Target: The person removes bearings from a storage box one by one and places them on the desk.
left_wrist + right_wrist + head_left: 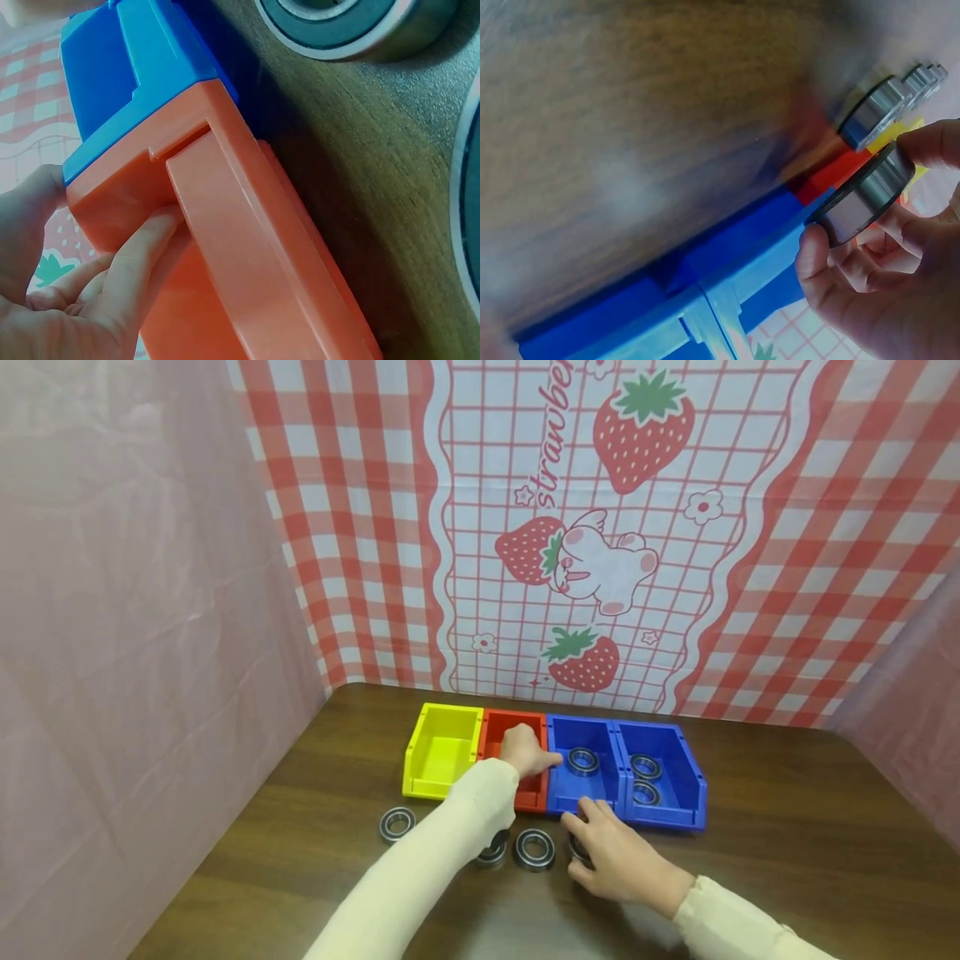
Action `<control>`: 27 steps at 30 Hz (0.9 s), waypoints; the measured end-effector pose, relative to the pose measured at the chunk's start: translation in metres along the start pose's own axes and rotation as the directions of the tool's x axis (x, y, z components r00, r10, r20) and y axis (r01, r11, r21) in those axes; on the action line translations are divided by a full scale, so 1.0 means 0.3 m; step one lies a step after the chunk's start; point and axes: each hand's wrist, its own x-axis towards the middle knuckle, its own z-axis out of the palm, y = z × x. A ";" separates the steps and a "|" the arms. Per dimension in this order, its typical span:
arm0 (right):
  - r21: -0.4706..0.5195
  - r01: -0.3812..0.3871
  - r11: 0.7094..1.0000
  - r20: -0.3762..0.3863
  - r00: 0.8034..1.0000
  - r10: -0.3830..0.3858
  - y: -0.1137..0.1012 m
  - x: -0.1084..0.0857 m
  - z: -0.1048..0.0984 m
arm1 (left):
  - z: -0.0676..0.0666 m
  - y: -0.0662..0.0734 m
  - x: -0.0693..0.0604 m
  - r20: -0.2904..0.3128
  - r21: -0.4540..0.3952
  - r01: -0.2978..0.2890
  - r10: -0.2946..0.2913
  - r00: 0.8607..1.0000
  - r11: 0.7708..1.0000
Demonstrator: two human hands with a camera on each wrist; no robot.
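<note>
My left hand (525,752) reaches into the red bin (534,800), its thumb out over the wall shared with a blue bin (566,800). The left wrist view has the hand's (90,285) longest visible finger inside the red bin (240,240) and the thumb at the edge by the blue bin; no bearing shows in its fingers. In front of that blue bin, my right hand (626,864) pinches a bearing (579,850). Seen from the right wrist, thumb and fingers of that hand (900,262) grip the bearing (866,196) by its rim, tilted.
A yellow bin (442,760) stands left of the red one. One bearing (582,762) lies in the nearer blue bin, two in the right blue bin (667,814). On the wooden table (787,860), bearings rest left of my left forearm (397,825), partly beneath it (491,852), and between the arms (535,850).
</note>
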 end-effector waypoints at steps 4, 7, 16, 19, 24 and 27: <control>0.020 -0.013 1.000 0.024 1.000 0.013 -0.003 -0.003 0.011 | -0.001 0.002 0.004 0.001 0.028 -0.001 0.001 1.000 1.000; 0.040 -0.019 0.999 0.041 0.999 0.017 -0.004 -0.004 0.016 | 0.000 0.001 0.008 0.005 0.032 0.007 -0.007 1.000 0.999; 0.066 -0.046 0.997 0.111 0.993 0.039 -0.003 -0.003 0.037 | 0.013 -0.003 0.015 0.007 -0.004 0.022 -0.022 1.000 1.000; 0.071 -0.057 0.996 0.129 0.990 0.047 -0.005 -0.001 0.037 | 0.016 -0.004 0.015 0.004 -0.011 0.028 -0.028 1.000 1.000; 0.087 -0.069 0.994 0.147 0.988 0.055 -0.007 0.001 0.035 | 0.012 -0.003 0.014 0.002 -0.017 0.024 -0.024 1.000 1.000; 0.091 -0.063 0.994 0.137 0.989 0.050 -0.005 0.005 0.037 | 0.003 -0.002 0.013 -0.003 -0.015 0.017 -0.017 1.000 1.000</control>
